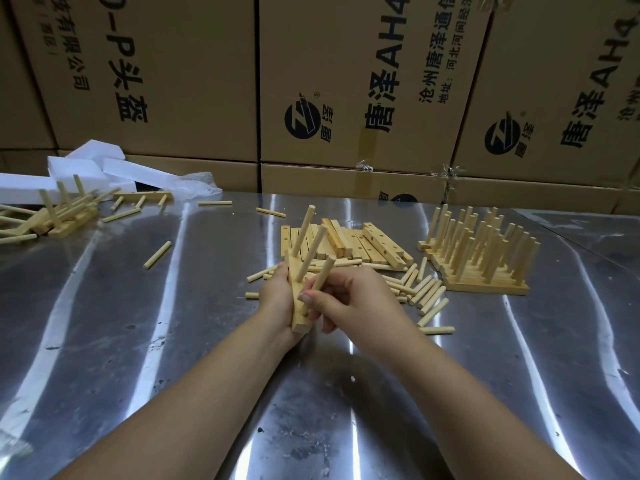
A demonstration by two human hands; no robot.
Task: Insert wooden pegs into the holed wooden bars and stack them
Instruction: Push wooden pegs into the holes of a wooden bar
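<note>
The left hand grips the bar, long axis running 6 to 12 o'clock, while the right hand at its 3 o'clock pinches a peg leaning toward 1 o'clock at the bar's near end

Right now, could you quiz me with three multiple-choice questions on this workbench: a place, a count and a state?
1. Where do the white foam blocks lie? A far left; B far right; C near centre.
2. How many pegs rise from the wooden bar in the left hand? A one; B three; C six.
3. The right hand is: A flat and idle; B pinching a peg; C gripping foam.
Answers: 1A, they lie far left. 2B, two stand free, one is pinched. 3B, thumb and finger hold the nearest peg.
</note>
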